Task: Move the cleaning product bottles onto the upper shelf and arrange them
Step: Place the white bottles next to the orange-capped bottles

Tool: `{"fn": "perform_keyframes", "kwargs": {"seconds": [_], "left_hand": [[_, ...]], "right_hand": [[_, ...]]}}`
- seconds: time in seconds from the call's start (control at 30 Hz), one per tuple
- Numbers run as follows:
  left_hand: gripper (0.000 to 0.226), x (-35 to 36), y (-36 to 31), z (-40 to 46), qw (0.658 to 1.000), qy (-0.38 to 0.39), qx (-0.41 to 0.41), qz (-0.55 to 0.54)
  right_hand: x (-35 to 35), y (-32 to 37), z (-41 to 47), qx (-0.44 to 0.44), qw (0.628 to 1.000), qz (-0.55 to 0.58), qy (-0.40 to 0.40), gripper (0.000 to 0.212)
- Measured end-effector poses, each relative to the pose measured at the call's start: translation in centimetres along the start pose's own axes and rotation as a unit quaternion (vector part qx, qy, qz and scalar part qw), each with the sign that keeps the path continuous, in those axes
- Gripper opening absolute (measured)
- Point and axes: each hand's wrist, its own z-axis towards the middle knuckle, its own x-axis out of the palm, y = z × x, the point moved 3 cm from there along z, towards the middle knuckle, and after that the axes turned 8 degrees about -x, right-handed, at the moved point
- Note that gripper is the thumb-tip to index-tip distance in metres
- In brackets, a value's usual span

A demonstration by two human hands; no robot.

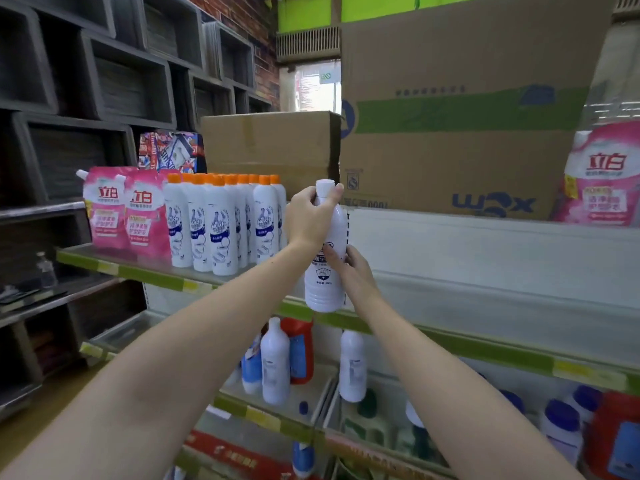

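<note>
A white bottle with a white cap (327, 285) is held upright in the air in front of the upper shelf (450, 341). My left hand (310, 216) grips its neck just under the cap. My right hand (351, 271) pinches its label at mid-height from the right. Several white bottles with orange caps (221, 223) stand packed together on the upper shelf to the left of the held bottle. On the shelf below, two more white bottles (275, 362) stand upright among other containers.
Pink refill pouches (128, 209) stand at the shelf's left end. Cardboard boxes (450, 133) sit behind the shelf, and a pink bag (602, 181) is at right. Blue-capped jars and red containers (588, 431) fill the lower right shelf. Dark wooden cubbies (86, 81) line the left wall.
</note>
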Motion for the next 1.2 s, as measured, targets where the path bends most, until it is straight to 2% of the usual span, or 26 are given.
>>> {"fn": "perform_keyframes", "kwargs": {"seconds": [0.2,0.4,0.53,0.7,0.9,1.03,1.2], "left_hand": [[0.051,0.2,4.7,6.0,0.999,0.031,0.011,-0.022],[0.049,1.2,10.8,9.9,0.998,0.048,-0.003,-0.046],[0.045,2.3,12.6,12.9,0.997,0.066,0.007,-0.048],[0.045,3.8,15.4,16.4,0.996,0.068,0.027,-0.053],[0.041,5.7,17.3,19.5,0.997,0.069,0.041,-0.018],[0.041,6.8,18.4,21.4,0.995,0.082,0.037,-0.036],[0.042,7.8,19.3,22.6,0.996,0.074,0.047,-0.015]], "right_hand": [[3.6,-3.1,5.0,-0.008,0.996,-0.081,-0.032,0.071],[5.3,-7.4,9.2,0.029,0.987,-0.152,-0.048,0.029],[5.6,-9.2,12.5,0.05,0.982,-0.18,-0.041,0.03],[5.3,-12.3,14.9,0.057,0.985,-0.157,-0.047,0.061],[5.6,-13.2,17.1,0.049,0.985,-0.15,-0.072,0.042],[5.8,-14.3,18.3,0.047,0.98,-0.157,-0.112,0.048],[5.6,-15.2,19.6,0.047,0.977,-0.171,-0.122,0.043]]}}
